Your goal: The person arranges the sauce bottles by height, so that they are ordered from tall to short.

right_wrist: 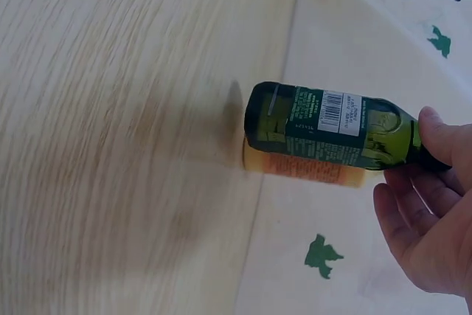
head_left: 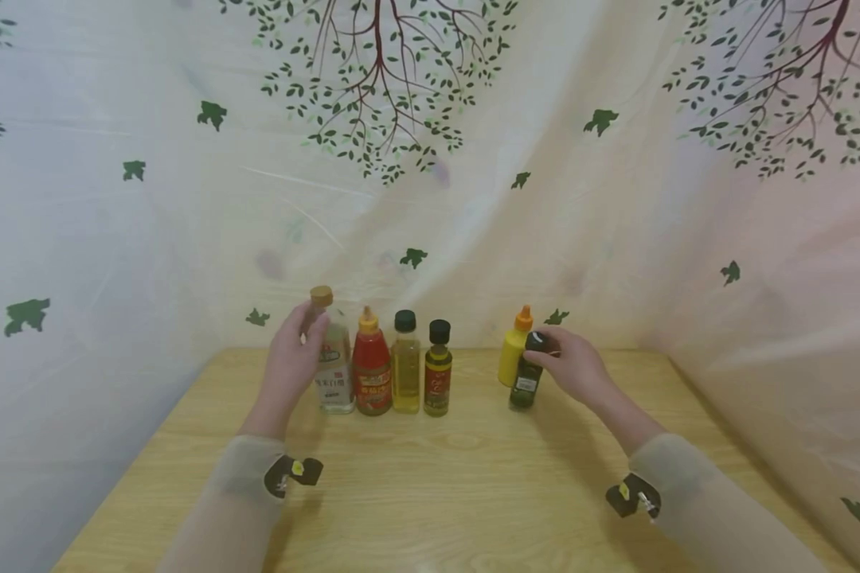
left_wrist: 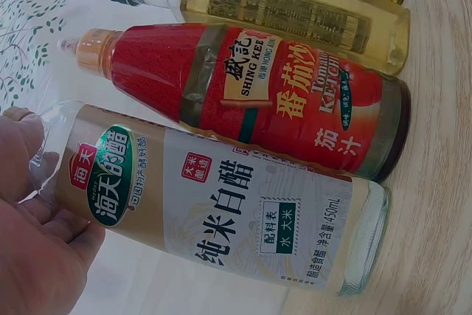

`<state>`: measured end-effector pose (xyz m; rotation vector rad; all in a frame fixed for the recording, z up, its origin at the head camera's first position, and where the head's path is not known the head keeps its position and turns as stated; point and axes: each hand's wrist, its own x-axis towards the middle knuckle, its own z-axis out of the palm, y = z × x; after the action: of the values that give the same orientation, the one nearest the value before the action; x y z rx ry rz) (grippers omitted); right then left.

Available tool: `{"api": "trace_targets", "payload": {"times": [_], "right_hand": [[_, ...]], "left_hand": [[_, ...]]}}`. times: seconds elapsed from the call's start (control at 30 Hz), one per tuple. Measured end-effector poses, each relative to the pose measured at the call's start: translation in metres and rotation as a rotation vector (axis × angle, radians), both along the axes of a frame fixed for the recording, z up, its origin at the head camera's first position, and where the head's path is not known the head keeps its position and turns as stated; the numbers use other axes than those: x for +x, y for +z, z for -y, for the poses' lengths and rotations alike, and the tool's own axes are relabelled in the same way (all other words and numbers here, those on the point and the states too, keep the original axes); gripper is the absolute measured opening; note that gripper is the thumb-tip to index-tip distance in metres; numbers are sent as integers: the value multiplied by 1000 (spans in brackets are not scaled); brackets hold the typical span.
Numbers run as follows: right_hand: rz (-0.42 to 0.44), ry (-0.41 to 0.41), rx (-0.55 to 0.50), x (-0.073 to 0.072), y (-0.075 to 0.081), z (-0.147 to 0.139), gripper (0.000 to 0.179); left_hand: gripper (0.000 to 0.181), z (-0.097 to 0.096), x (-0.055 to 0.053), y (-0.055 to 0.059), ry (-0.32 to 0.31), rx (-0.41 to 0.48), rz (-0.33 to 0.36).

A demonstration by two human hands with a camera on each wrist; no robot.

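Observation:
My left hand (head_left: 296, 354) grips the neck of a clear glass bottle of white rice vinegar (left_wrist: 221, 197), just below its tan cap. Right beside that bottle stands a red tomato ketchup bottle (head_left: 371, 378) with a yellow nozzle cap. My right hand (head_left: 572, 368) pinches a dark green glass bottle (right_wrist: 332, 127) at its black cap and neck, thumb on one side and fingers on the other. The green bottle tilts slightly in the head view. Behind it, partly hidden, is a yellow squeeze bottle (head_left: 512, 354) with an orange tip.
Right of the ketchup, a bottle of pale yellow oil (head_left: 405, 374) and a small dark-capped bottle with a red label (head_left: 438, 383) continue the row. All are near the back of the wooden table (head_left: 430, 493). A leaf-printed curtain (head_left: 430, 215) hangs behind.

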<state>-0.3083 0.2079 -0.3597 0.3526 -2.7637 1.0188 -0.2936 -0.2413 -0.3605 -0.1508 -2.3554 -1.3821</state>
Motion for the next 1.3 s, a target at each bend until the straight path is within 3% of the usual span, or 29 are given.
{"api": "trace_targets", "payload": {"times": [0.5, 0.9, 1.3], "right_hand": [[4, 88, -76, 2, 9, 32, 49], [54, 127, -98, -3, 2, 59, 49], [31, 168, -120, -2, -8, 75, 38]], "left_hand": [[60, -1, 2, 2, -2, 4, 7], [61, -1, 1, 4, 4, 5, 22], [63, 0, 2, 2, -1, 1, 23]]}}
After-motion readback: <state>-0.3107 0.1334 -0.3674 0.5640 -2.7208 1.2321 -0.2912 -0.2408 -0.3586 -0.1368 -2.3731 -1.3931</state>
